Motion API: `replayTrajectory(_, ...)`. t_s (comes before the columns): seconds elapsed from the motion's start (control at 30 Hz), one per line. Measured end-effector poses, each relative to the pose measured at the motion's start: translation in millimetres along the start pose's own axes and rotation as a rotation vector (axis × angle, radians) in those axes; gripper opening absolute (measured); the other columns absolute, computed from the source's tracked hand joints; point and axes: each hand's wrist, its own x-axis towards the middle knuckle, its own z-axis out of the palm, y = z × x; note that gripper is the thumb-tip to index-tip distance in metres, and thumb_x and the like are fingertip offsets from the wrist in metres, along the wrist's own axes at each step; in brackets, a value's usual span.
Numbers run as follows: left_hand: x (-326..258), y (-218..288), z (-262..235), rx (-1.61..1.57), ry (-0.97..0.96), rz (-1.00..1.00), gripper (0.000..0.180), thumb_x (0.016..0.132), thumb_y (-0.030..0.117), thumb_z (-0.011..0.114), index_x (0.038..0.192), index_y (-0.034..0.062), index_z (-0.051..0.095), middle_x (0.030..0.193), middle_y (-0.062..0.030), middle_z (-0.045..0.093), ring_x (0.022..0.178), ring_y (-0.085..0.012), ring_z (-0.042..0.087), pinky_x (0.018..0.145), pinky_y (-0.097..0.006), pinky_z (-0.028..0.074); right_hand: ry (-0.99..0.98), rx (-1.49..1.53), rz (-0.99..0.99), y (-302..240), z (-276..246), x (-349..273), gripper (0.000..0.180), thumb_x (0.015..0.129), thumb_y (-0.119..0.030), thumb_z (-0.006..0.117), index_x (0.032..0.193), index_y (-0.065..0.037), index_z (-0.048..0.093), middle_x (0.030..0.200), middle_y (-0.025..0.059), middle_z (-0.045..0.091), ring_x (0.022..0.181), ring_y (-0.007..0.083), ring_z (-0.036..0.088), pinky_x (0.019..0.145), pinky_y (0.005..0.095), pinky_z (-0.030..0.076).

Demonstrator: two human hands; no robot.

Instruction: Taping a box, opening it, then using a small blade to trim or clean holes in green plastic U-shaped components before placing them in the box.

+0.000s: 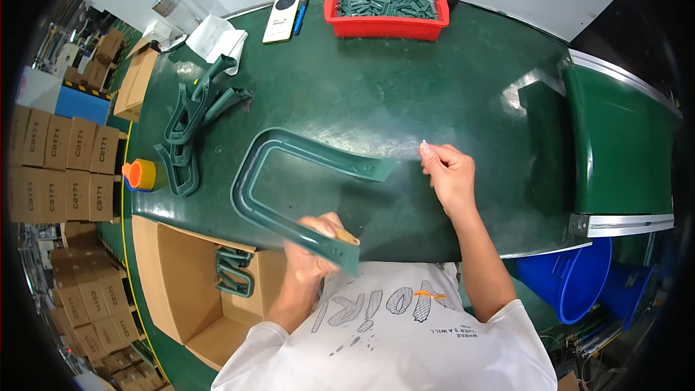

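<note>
My left hand is closed round one arm of a green U-shaped plastic channel piece, near that arm's end. The piece is held above the table, its bend to the left and its other arm reaching toward my right hand. Something tan shows at my left fingers; I cannot tell what it is. A little way from the far arm's tip, my right hand pinches a tiny pale thing, too small to name. My right hand and the green piece are apart.
A red bin of small green pieces stands at the back. More green U-shaped parts are heaped left, near an orange tape roll. An open carton holding green parts, a phone, a conveyor and a blue bin surround me.
</note>
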Motion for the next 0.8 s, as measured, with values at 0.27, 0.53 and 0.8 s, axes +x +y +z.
replayTrajectory(0.27,2,-1,-12,-0.094,-0.028,-0.009,0.045,0.066,0.014,0.083,0.098,0.0013,0.054,0.077,-0.0209,0.060,0.056,-0.0162,0.055,0.040,-0.020,0.048,-0.514,0.383,0.257,-41,-11,-27,0.039,0.092,-0.033,0.057,0.073,0.001,0.064,0.051,0.0046,0.054,0.042,0.0085,0.048,0.040,0.0226,0.036)
replayTrajectory(0.53,3,0,-13,-0.105,-0.025,-0.017,0.046,0.065,0.013,0.084,0.098,0.0009,0.054,0.076,-0.0207,0.060,0.055,-0.0164,0.056,0.041,-0.021,0.048,-0.536,0.401,0.240,-43,-12,-29,0.040,0.092,-0.033,0.057,0.072,0.001,0.064,0.051,0.0041,0.054,0.041,0.0082,0.047,0.040,0.0222,0.036)
replayTrajectory(0.8,-1,-1,-17,-0.109,-0.016,-0.016,0.045,0.064,0.010,0.084,0.097,0.0003,0.055,0.076,-0.0214,0.059,0.056,-0.0171,0.057,0.041,-0.021,0.049,-0.530,0.362,0.223,-43,-10,-30,0.040,0.092,-0.034,0.057,0.072,0.000,0.064,0.050,0.0036,0.054,0.041,0.0077,0.048,0.040,0.0215,0.036)
